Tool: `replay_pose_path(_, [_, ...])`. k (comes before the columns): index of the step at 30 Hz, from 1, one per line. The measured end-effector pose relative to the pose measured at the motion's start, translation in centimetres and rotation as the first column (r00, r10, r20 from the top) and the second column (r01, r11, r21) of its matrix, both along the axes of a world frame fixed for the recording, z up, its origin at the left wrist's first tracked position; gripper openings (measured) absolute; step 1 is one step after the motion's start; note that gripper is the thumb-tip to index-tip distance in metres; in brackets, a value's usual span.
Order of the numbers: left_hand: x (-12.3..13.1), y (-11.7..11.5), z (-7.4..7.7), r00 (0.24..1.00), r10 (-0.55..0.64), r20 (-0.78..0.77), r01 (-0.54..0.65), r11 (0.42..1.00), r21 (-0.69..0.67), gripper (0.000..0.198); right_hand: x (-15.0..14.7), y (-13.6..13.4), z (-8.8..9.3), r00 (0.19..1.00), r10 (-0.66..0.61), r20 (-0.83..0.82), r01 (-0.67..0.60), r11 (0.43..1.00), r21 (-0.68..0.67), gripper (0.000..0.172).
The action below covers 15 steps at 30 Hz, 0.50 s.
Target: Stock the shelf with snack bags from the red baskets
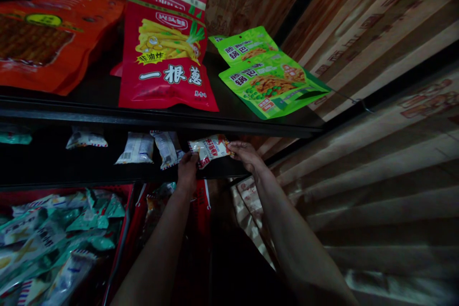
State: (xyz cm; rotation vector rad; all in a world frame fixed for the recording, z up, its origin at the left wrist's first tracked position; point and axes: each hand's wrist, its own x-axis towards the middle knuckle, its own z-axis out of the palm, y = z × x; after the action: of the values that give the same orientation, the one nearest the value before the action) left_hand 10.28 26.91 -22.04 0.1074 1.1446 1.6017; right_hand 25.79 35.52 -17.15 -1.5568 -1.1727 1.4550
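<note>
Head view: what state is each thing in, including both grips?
Small white packet: held, colourful printed face showing
Right grip: pinching the packet's right end
Left grip: at the packet's left end, closure unclear
Barcode packet: lying on the lower shelf, barcode showing
Front red bag: leaning back, front showing
Front green bag: tilted, overlapping another
Red crate: heaped with packets

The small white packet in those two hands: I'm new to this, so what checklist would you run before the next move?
1. Right hand holding the small white packet by its right end: ok.
2. Left hand at the left end: ok; firmness of grip: cannot tell.
3. Red lettering in view: ok.
4. Same side showing as on the barcoded packet: not ok.
5. Packet resting on the lower shelf: cannot tell.
</note>
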Motion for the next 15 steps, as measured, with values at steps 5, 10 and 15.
replay_pose_path(5, [0.2, 0.1, 1.7, 0.987, -0.044, 0.155, 0.020, 0.988, 0.154, 0.035, -0.3, -1.0, -0.2, 0.993, 0.011, -0.113, -0.033, 0.980, -0.195, 0.016])
replay_pose_path(10, [0.5, 0.1, 2.0, 0.966, 0.009, 0.260, -0.040, 0.993, 0.115, 0.028, -0.7, -2.8, -1.0, 0.986, 0.119, -0.117, -0.147, 0.951, -0.273, 0.014])
replay_pose_path(15, [0.0, 0.4, 1.7, 0.984, 0.005, 0.176, -0.025, 0.994, 0.110, 0.027, -0.1, -3.9, -1.9, 0.951, 0.285, -0.124, -0.310, 0.882, -0.355, 0.018])
